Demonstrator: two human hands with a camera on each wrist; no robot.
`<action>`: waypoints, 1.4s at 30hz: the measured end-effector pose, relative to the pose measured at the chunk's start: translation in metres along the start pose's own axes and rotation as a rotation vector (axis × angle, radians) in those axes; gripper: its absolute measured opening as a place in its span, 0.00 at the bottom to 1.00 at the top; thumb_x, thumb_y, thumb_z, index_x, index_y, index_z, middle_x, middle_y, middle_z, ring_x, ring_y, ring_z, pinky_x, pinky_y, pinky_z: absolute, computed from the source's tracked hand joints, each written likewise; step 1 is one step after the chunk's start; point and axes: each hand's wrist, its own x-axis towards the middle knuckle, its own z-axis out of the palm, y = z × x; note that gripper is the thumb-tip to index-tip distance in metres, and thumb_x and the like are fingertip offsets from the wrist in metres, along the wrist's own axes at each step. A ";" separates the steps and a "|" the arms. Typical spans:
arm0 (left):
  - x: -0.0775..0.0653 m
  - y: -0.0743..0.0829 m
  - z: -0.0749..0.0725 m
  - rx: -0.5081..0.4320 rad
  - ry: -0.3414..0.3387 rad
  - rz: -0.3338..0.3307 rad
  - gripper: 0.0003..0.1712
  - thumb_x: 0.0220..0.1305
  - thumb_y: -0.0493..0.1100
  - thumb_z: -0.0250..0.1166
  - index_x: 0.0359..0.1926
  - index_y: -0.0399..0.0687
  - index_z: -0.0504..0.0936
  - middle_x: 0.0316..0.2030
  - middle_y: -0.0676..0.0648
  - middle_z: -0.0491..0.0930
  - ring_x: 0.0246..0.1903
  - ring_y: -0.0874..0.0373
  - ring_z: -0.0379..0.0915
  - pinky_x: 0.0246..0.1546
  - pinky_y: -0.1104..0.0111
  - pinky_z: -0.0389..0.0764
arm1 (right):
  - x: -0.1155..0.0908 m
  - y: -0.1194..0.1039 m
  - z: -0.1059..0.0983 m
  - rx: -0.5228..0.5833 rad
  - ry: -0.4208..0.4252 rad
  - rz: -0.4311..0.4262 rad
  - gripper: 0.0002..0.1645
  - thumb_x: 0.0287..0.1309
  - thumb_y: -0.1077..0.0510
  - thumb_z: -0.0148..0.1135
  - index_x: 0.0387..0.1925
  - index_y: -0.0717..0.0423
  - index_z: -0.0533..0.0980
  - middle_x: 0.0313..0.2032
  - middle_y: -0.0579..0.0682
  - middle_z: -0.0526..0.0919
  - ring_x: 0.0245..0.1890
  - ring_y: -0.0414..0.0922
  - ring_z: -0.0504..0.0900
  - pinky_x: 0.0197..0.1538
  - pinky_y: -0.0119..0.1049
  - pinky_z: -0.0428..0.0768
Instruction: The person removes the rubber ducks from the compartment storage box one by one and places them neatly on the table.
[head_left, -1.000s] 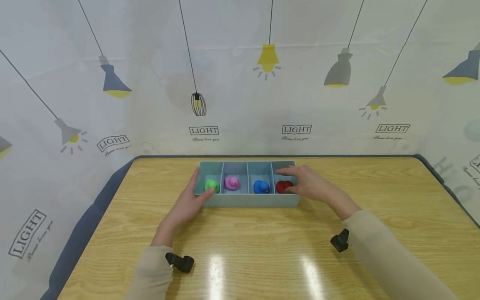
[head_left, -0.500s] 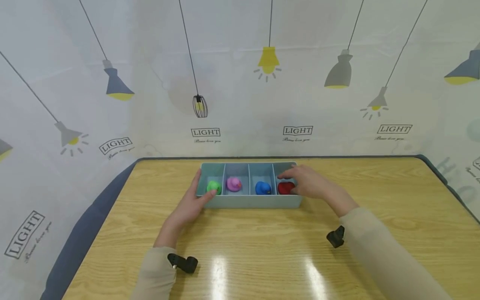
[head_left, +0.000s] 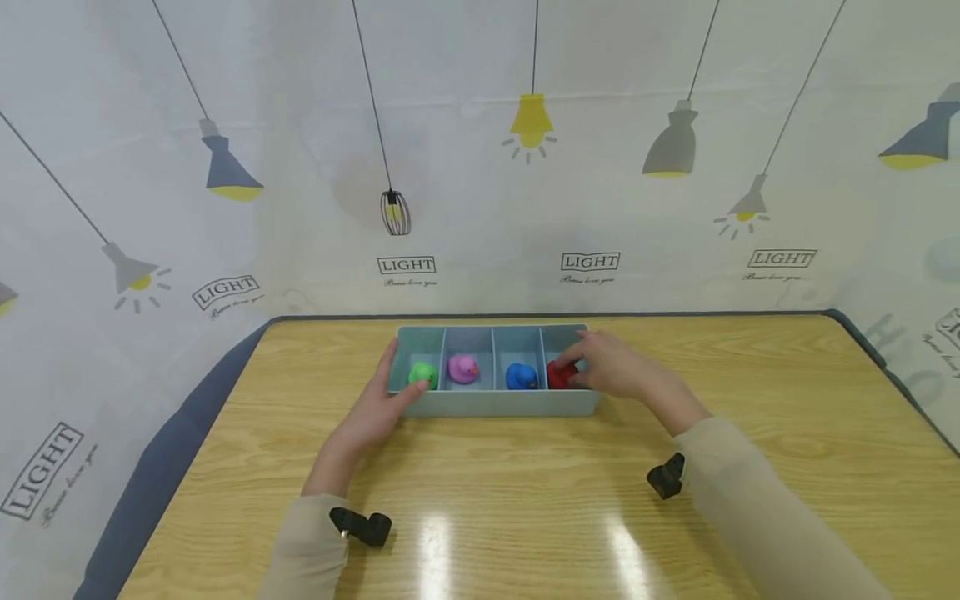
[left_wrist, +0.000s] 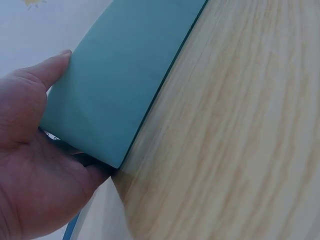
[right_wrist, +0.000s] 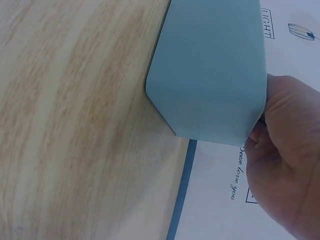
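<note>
A long blue-grey divided box [head_left: 498,403] stands near the table's far edge. In the head view its compartments hold, from left to right, a green rubber duck [head_left: 422,373], a pink one, a blue rubber duck [head_left: 521,377] and a red rubber duck [head_left: 558,375]. My left hand [head_left: 372,410] grips the box's left end, thumb over the front rim and fingers along the side. My right hand [head_left: 613,367] reaches into the rightmost compartment and pinches the red duck, which it partly hides. In the right wrist view the box wall [right_wrist: 212,65] hides those fingertips.
The wooden table [head_left: 517,500] has a dark edge at the back. Behind it hangs a white cloth [head_left: 480,167] printed with lamps. Both sleeves carry small black wrist cameras.
My right thumb and fingers have come together on the red duck and shifted it slightly left in its compartment. The left hand keeps its grip on the box.
</note>
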 end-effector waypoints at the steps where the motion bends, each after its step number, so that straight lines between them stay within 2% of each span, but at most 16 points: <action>1: 0.000 0.000 0.000 0.001 0.000 0.000 0.54 0.75 0.57 0.61 0.83 0.61 0.33 0.81 0.40 0.36 0.78 0.36 0.32 0.75 0.41 0.40 | 0.000 0.000 0.001 0.013 0.005 0.016 0.16 0.60 0.67 0.71 0.50 0.60 0.86 0.48 0.53 0.88 0.66 0.67 0.71 0.73 0.64 0.57; 3: 0.000 0.000 -0.001 0.006 0.000 0.002 0.54 0.75 0.56 0.61 0.83 0.61 0.33 0.81 0.40 0.36 0.78 0.35 0.32 0.74 0.41 0.40 | -0.001 0.001 0.002 0.029 0.016 0.046 0.16 0.61 0.65 0.71 0.51 0.59 0.86 0.50 0.53 0.88 0.71 0.69 0.63 0.72 0.66 0.56; 6: 0.001 0.000 0.000 0.001 -0.006 -0.008 0.54 0.75 0.56 0.61 0.83 0.62 0.32 0.81 0.40 0.36 0.78 0.36 0.32 0.74 0.40 0.40 | -0.002 0.002 0.004 0.055 0.043 0.062 0.16 0.61 0.65 0.71 0.52 0.58 0.86 0.50 0.53 0.88 0.71 0.68 0.63 0.73 0.66 0.56; 8: 0.001 -0.001 0.000 -0.001 -0.008 -0.011 0.54 0.74 0.57 0.61 0.83 0.62 0.32 0.81 0.40 0.36 0.78 0.36 0.32 0.74 0.40 0.40 | -0.004 0.002 0.004 0.072 0.074 0.053 0.16 0.61 0.65 0.71 0.52 0.57 0.86 0.49 0.53 0.88 0.69 0.68 0.67 0.71 0.64 0.61; 11: 0.002 -0.002 0.001 -0.010 -0.007 -0.013 0.54 0.74 0.57 0.62 0.83 0.61 0.33 0.81 0.39 0.37 0.78 0.36 0.32 0.74 0.41 0.40 | -0.008 0.001 0.002 0.111 0.134 0.011 0.16 0.61 0.67 0.71 0.50 0.59 0.86 0.48 0.55 0.88 0.59 0.63 0.79 0.63 0.57 0.76; 13: 0.002 -0.002 0.001 -0.013 -0.009 -0.008 0.54 0.74 0.57 0.61 0.83 0.60 0.32 0.81 0.38 0.37 0.78 0.36 0.32 0.74 0.40 0.40 | -0.011 -0.001 0.000 0.131 0.177 -0.015 0.15 0.60 0.68 0.71 0.49 0.60 0.86 0.48 0.57 0.88 0.51 0.57 0.85 0.53 0.52 0.83; 15: 0.002 -0.002 0.000 -0.018 -0.010 -0.008 0.54 0.74 0.57 0.62 0.83 0.61 0.32 0.81 0.39 0.37 0.78 0.36 0.32 0.74 0.40 0.40 | -0.014 -0.002 -0.003 0.151 0.206 -0.022 0.15 0.59 0.68 0.71 0.49 0.60 0.86 0.49 0.58 0.88 0.44 0.51 0.85 0.45 0.48 0.84; 16: 0.002 -0.001 0.000 -0.019 -0.010 -0.010 0.54 0.74 0.57 0.62 0.83 0.61 0.32 0.81 0.39 0.36 0.78 0.36 0.32 0.74 0.40 0.40 | -0.015 -0.002 -0.004 0.155 0.218 -0.021 0.15 0.59 0.68 0.72 0.49 0.59 0.87 0.49 0.58 0.88 0.44 0.50 0.85 0.44 0.48 0.84; 25: -0.001 0.001 -0.001 -0.008 -0.019 -0.042 0.54 0.75 0.58 0.61 0.83 0.65 0.31 0.82 0.41 0.35 0.79 0.37 0.30 0.74 0.40 0.39 | -0.032 0.000 -0.019 0.186 0.262 0.040 0.16 0.59 0.67 0.72 0.49 0.58 0.87 0.51 0.57 0.87 0.53 0.57 0.83 0.54 0.55 0.81; 30: -0.001 0.001 -0.001 -0.017 -0.022 -0.059 0.53 0.75 0.59 0.60 0.83 0.68 0.31 0.82 0.42 0.35 0.79 0.38 0.29 0.74 0.40 0.38 | -0.042 0.007 -0.026 0.169 0.320 0.082 0.16 0.59 0.66 0.73 0.50 0.58 0.87 0.51 0.57 0.87 0.54 0.57 0.83 0.55 0.56 0.81; 36: -0.001 0.000 -0.002 -0.028 -0.030 -0.058 0.53 0.75 0.59 0.60 0.82 0.69 0.31 0.82 0.43 0.33 0.79 0.38 0.27 0.74 0.39 0.36 | -0.054 0.016 -0.030 0.138 0.410 0.071 0.18 0.56 0.68 0.74 0.50 0.61 0.86 0.48 0.58 0.88 0.52 0.59 0.84 0.53 0.58 0.81; 42: -0.001 0.002 -0.003 -0.028 -0.024 -0.058 0.53 0.75 0.59 0.60 0.83 0.67 0.31 0.82 0.42 0.34 0.79 0.38 0.28 0.74 0.40 0.37 | -0.062 0.026 -0.029 0.134 0.366 0.095 0.17 0.56 0.72 0.72 0.50 0.66 0.85 0.48 0.62 0.87 0.47 0.59 0.86 0.53 0.58 0.82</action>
